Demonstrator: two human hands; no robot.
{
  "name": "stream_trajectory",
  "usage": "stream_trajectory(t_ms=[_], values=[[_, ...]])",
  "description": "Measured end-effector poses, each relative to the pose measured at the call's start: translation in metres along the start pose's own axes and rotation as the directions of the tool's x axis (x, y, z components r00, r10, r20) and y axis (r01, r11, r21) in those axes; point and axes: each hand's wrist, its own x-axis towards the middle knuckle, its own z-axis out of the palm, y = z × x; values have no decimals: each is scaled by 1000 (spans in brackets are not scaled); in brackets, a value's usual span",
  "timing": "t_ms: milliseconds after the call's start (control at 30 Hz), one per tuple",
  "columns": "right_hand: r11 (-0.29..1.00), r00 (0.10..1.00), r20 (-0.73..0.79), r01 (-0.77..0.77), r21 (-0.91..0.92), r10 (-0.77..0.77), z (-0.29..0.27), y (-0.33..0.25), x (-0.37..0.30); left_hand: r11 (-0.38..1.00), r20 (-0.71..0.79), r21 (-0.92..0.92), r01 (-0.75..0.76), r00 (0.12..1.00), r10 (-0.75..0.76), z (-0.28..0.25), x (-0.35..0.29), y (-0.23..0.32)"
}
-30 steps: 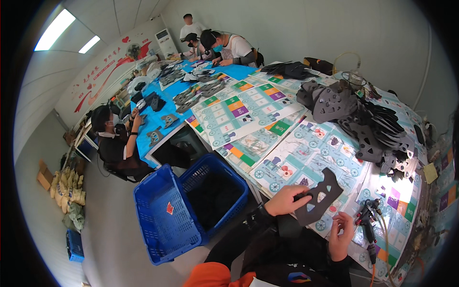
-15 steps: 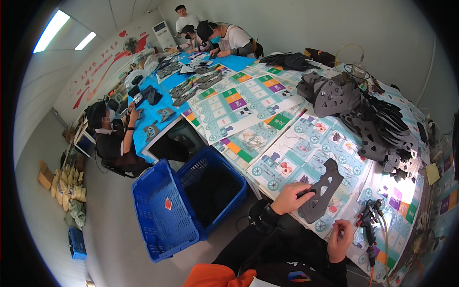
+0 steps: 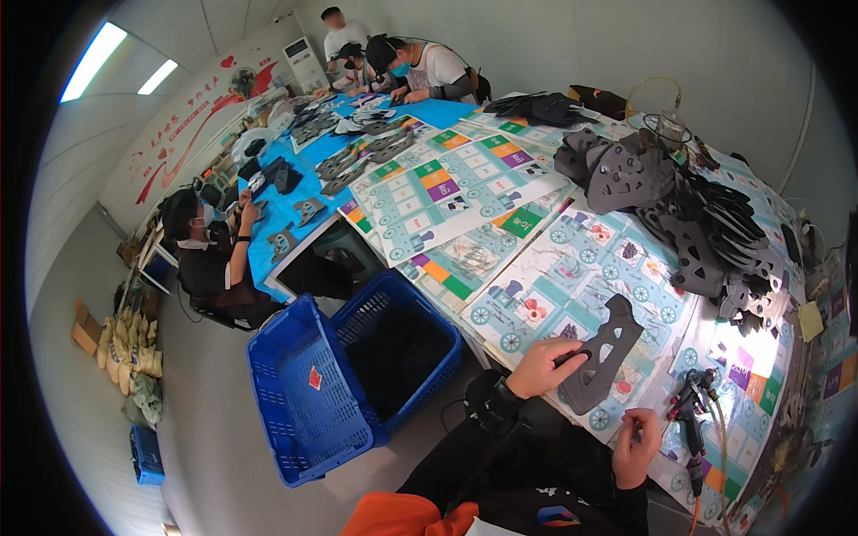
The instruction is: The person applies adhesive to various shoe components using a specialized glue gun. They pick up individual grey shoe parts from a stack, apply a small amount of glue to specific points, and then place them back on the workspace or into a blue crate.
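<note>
My left hand (image 3: 545,366) is closed on the left side of a dark grey curved plastic part (image 3: 611,350) with several cut-out openings. The part lies tilted over the printed sheet on the table, its long arm pointing away from me. Close to the table's front edge, my right hand (image 3: 636,445) has its fingers curled in; whatever they may hold is hidden. It stays apart from the grey part. Right of that hand rests a black air gun (image 3: 690,418) with a hose.
A large pile of dark grey parts (image 3: 688,223) covers the table's right back. Two blue plastic baskets (image 3: 308,393) stand left of me, one with dark contents. More parts lie on a blue-covered table (image 3: 308,192), where co-workers (image 3: 214,237) sit. One person (image 3: 343,34) stands at the back.
Both my hands and the grey part hold nearly the same place. The standing person at the back has shifted slightly left.
</note>
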Motion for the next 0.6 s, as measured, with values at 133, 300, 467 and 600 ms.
stream_trajectory(t_ms=[133, 300, 467, 600], values=[[1000, 1000, -8, 3, 10, -3, 1, 2, -1, 997, 16, -64, 45, 999, -44, 0, -1, -2], [1000, 1000, -9, 20, -2, -20, 2, 2, 0, 997, 6, -56, 46, 999, -45, 0, -3, -4], [1000, 1000, -3, 27, -6, -27, 3, 3, 0, 998, 18, -44, 49, 999, -48, -2, -2, -4], [999, 999, -2, 38, -8, -38, 2, 2, 1, 996, 15, -65, 59, 998, -59, -1, -2, -2]])
